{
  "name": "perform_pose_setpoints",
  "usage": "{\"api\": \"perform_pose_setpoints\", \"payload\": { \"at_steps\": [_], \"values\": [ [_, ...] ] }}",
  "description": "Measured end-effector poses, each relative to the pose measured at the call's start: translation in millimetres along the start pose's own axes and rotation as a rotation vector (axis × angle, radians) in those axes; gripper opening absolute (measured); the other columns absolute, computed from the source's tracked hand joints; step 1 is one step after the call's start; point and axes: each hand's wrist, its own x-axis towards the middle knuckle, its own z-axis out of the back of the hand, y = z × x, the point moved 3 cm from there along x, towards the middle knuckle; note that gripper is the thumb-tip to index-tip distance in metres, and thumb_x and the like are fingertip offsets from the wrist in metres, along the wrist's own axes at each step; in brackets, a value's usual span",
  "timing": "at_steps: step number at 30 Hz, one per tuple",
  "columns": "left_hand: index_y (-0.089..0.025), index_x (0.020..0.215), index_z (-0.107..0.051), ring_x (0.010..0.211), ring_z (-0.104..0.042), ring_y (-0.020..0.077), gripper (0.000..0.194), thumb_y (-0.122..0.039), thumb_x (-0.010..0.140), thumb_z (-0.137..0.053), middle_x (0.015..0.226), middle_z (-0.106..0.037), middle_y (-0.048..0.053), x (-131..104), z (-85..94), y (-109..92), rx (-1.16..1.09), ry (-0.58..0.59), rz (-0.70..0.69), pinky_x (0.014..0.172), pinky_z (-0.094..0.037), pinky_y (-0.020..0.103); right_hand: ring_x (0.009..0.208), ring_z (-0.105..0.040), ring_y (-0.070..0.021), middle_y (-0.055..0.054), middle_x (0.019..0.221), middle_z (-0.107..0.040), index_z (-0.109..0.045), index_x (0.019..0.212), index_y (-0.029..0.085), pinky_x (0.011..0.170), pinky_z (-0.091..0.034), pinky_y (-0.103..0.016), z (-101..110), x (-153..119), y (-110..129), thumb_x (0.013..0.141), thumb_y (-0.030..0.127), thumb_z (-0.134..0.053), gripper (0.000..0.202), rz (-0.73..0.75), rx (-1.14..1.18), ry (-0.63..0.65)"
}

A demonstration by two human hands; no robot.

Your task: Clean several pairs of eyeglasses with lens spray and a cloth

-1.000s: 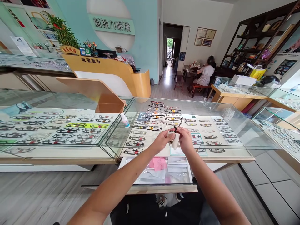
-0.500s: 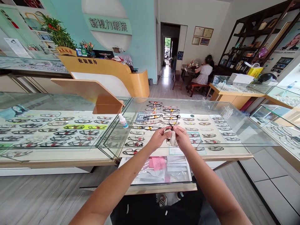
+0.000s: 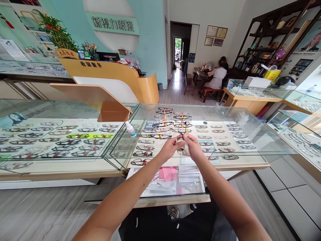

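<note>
My left hand (image 3: 171,147) and my right hand (image 3: 194,146) are close together above the glass display case (image 3: 213,112). Between them is a light cloth (image 3: 185,149), pinched in the fingers of both hands. A dark-framed pair of glasses (image 3: 182,129) sticks up from the fingertips, and part of it is hidden by the fingers and cloth. Rows of glasses (image 3: 225,150) lie inside the case beneath. To the left, a small white spray bottle (image 3: 130,129) stands on the glass top.
Below the hands, an open drawer (image 3: 204,198) holds pink paper and clear bags. A brown slanted board (image 3: 87,97) rests on the left case. Far back, a person (image 3: 217,78) sits at a table. Another display case (image 3: 253,97) stands at right.
The glasses have turned and shifted slightly left at my fingertips. Both hands remain together around the cloth. The camera view has shifted a little.
</note>
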Motion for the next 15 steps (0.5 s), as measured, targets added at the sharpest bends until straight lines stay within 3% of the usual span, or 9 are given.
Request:
{"api": "perform_pose_setpoints", "payload": {
  "at_steps": [4, 9, 12, 15],
  "values": [
    [-0.014, 0.081, -0.071, 0.068, -0.048, 0.0131, 0.066, -0.08, 0.086, -0.072, 0.068, -0.055, -0.002, -1, -0.7, 0, 0.07, -0.106, -0.028, 0.069, -0.043, 0.028, 0.057, -0.054, -0.0113, 0.004, 0.064, -0.065, -0.076, 0.079, 0.021, 0.055, -0.045, -0.025, -1, -1, 2, 0.07, 0.057, -0.097, 0.042, -0.014, -0.021, 0.014],
    [-0.015, 0.106, -0.077, 0.083, -0.058, 0.0183, 0.066, -0.077, 0.082, -0.077, 0.077, -0.062, 0.0, -4, -8.6, -8, 0.036, -0.084, -0.03, 0.085, -0.049, 0.032, 0.074, -0.073, -0.0211, -0.002, 0.081, -0.078, -0.081, 0.089, 0.021, 0.066, -0.059, -0.032, -1, -2, 7, 0.071, 0.054, -0.096, 0.041, -0.001, 0.053, -0.002],
    [-0.016, 0.102, -0.077, 0.082, -0.058, 0.018, 0.059, -0.071, 0.082, -0.079, 0.08, -0.065, 0.001, -7, -9.5, -12, 0.022, -0.096, -0.021, 0.083, -0.049, 0.032, 0.08, -0.075, -0.0232, -0.004, 0.088, -0.081, -0.082, 0.089, 0.021, 0.069, -0.061, -0.034, 1, -2, 9, 0.072, 0.053, -0.095, 0.039, 0.04, 0.079, -0.035],
    [-0.017, 0.092, -0.074, 0.076, -0.055, 0.0162, 0.052, -0.067, 0.08, -0.081, 0.077, -0.062, 0.0, -9, -6.0, -15, 0.033, -0.179, -0.029, 0.075, -0.048, 0.03, 0.076, -0.072, -0.0184, -0.004, 0.092, -0.081, -0.083, 0.091, 0.021, 0.067, -0.059, -0.031, 5, -1, 11, 0.075, 0.052, -0.093, 0.036, 0.103, 0.107, -0.059]
  ]
}}
